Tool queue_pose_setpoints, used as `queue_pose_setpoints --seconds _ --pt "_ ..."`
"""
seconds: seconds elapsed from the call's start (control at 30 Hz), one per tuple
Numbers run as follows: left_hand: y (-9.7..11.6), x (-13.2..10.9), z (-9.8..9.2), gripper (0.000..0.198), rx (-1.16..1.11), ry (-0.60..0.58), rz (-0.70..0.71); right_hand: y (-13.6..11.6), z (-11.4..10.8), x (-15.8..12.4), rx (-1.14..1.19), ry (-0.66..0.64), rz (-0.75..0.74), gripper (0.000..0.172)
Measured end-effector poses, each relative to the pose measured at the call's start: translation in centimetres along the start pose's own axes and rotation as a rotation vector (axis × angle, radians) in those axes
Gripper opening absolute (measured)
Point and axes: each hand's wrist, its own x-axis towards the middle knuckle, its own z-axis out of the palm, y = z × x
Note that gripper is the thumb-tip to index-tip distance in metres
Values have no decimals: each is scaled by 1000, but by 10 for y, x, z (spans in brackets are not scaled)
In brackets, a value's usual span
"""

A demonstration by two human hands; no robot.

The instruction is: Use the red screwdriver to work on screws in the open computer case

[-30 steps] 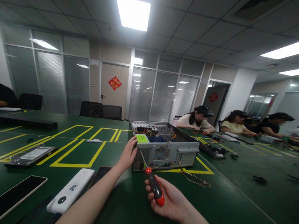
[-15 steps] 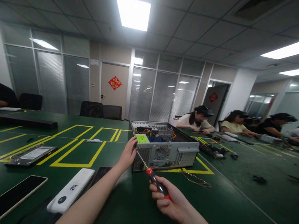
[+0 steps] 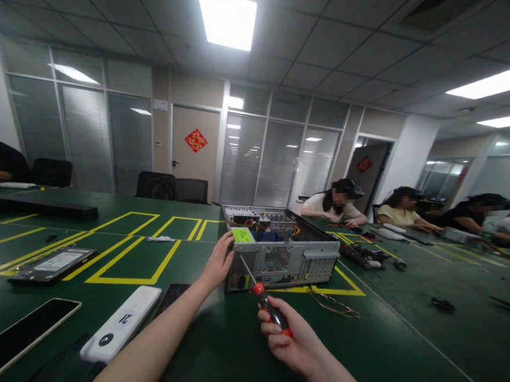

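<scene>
**Nearly at the case: screwdriver tip at the rear panel**

Closest to the camera, the right hand (image 3: 292,345) is closed round a screwdriver (image 3: 269,309) with a red-and-black handle. The fingers wrap the grip fully, so nothing of the palm shows. The tool's long axis runs from that hand up and to the left, away from the person, and its thin metal shaft ends at the near face of the computer case (image 3: 281,253), low down near its left corner. Whether the tip actually touches the metal there cannot be told.

Just beyond, the left hand (image 3: 219,263) reaches in from the left on a bare forearm. Its fingers are loosely curled, and it rests against the upper left corner of the case, beside a bright green label (image 3: 243,235). It steadies rather than grips; it holds nothing loose. Of the two hands, the left is the one on the case, while the right stands off by the length of the screwdriver.

The case lies on its side on the green table (image 3: 214,357), open at the top, with coloured wires visible inside. Its perforated rear panel faces the person squarely. It sits straight ahead of both hands, framed by yellow tape lines.

Left of the case lie a white remote-like device (image 3: 120,325) and a dark tablet (image 3: 27,335). Right of the case and farther off, other people sit bent over their own work.
</scene>
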Motion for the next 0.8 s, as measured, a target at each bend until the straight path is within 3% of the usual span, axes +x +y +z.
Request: queue_pose_setpoints --seconds 0.33,0.47,0.67,0.8 --pt "-1 0 1 36 5 1 4 2 0 3 0 3 -25 16" --pt "-2 -1 1 36 -10 4 -3 7 -1 5 -80 27 64 27" --pt "-2 -1 1 36 -12 1 -5 6 0 5 -95 -77 98 34" --pt "-2 -1 1 37 -10 -5 -7 4 -1 4 -45 -67 68 26"
